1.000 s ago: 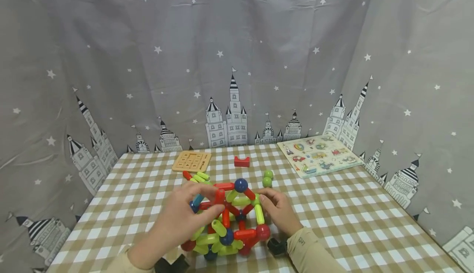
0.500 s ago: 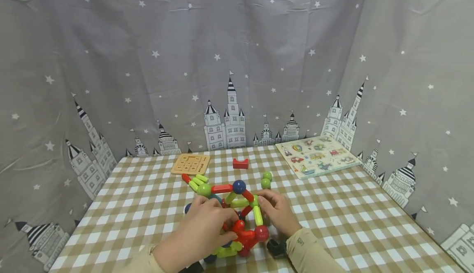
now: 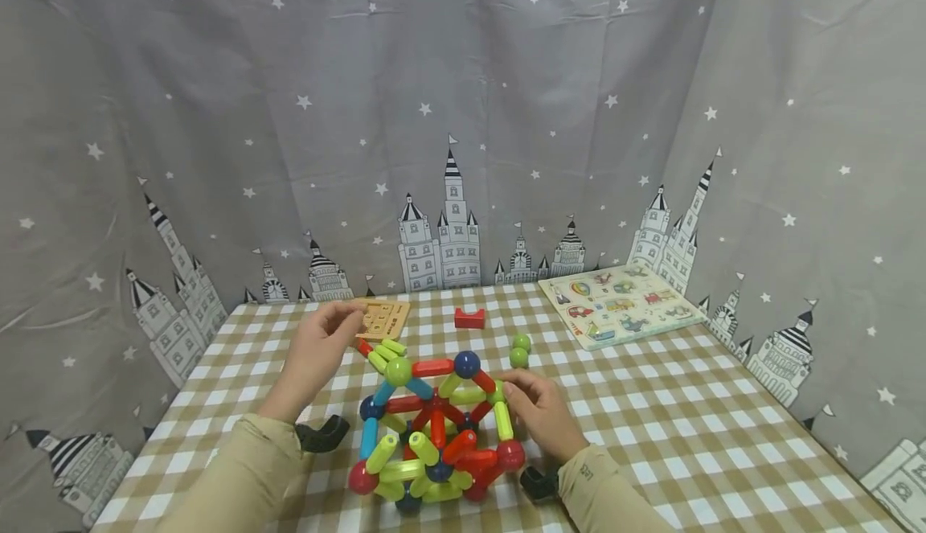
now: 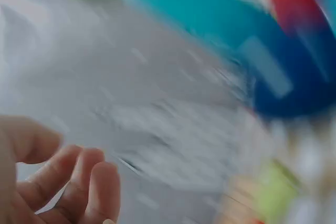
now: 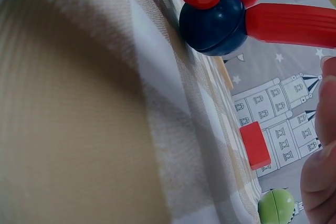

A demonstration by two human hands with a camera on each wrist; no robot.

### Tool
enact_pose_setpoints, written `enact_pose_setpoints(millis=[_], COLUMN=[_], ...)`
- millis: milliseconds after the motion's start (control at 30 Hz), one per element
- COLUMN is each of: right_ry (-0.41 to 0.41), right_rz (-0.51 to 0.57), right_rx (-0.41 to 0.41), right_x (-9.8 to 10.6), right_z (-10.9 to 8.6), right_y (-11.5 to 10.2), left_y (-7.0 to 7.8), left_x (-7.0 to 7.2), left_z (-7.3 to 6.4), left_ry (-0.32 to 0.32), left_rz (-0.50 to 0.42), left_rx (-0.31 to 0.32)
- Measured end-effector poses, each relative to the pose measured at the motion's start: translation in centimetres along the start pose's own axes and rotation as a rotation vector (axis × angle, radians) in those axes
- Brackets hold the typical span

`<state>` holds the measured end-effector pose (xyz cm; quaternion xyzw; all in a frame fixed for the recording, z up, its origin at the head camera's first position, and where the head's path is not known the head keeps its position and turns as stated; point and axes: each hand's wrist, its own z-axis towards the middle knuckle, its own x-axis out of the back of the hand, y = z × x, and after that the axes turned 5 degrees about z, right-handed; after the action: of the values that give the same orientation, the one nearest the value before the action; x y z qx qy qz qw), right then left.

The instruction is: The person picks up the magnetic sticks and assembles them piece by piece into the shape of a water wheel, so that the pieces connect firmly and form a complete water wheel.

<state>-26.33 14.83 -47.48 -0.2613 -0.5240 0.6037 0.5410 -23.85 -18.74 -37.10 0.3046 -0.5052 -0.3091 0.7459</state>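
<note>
A frame of magnetic sticks and balls [image 3: 437,419] stands at the front middle of the table, in red, blue, yellow-green and dark blue. My right hand [image 3: 546,416] pinches a green ball [image 3: 496,392] at its right side. A red stick [image 3: 460,445] leans upward from the dark blue front ball [image 3: 439,471], beside two upright yellow-green sticks. Off to the left, my left hand [image 3: 323,354] hovers with nothing between its loosely bent fingers, overlapping the wooden number puzzle [image 3: 385,320]. The left wrist view is blurred and shows those fingers [image 4: 105,190] apart from the frame.
Loose yellow-green sticks [image 3: 387,354] and a red one lie behind the frame on the left. Further back are a red arch block [image 3: 470,319] and two green balls [image 3: 520,350]. A picture board [image 3: 622,304] lies at the back right, before a grey curtain [image 3: 550,115].
My left hand brought a red stick down to the dark blue front ball, let go of it there, and moved away to the back left. My right hand stays at the green ball.
</note>
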Motion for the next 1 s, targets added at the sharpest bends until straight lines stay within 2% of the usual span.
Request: enact_pose_setpoints(millis=[67,167,233,300,367,500,667,800,1000], right_ry=[-0.006,-0.022,-0.027,-0.024,-0.02,-0.013,-0.01,-0.011,-0.012], right_rz=[0.004,0.017,0.024,0.029,0.031,0.035,0.035,0.029,0.023], right_rx=[0.004,0.003,0.004,0.005,0.009,0.002,-0.01,-0.004,-0.012], right_x=[-0.1,-0.2,-0.3,-0.2,-0.2,0.1,0.1,0.1,0.1], right_z=[0.0,-0.1,0.0,0.0,0.1,0.1,0.2,0.2,0.1], right_y=[0.1,0.2,0.2,0.2,0.2,0.2,0.1,0.1,0.0], left_y=[-3.5,-8.0,-9.9,-10.9,-11.2,-10.6,-9.5,-9.1,-9.5], left_x=[-0.8,-2.6,-3.7,-4.5,-5.1,-5.9,-6.0,-6.0,-6.1], left_z=[1.1,1.7,1.9,2.1,2.2,2.4,2.4,2.3,2.0], left_ry=[-0.055,-0.134,-0.182,-0.211,-0.23,-0.247,-0.262,-0.248,-0.21], left_rz=[0.045,0.128,0.189,0.244,0.289,0.388,0.486,0.507,0.496], left_rx=[0.082,0.151,0.163,0.147,0.124,0.099,0.093,0.073,0.059])
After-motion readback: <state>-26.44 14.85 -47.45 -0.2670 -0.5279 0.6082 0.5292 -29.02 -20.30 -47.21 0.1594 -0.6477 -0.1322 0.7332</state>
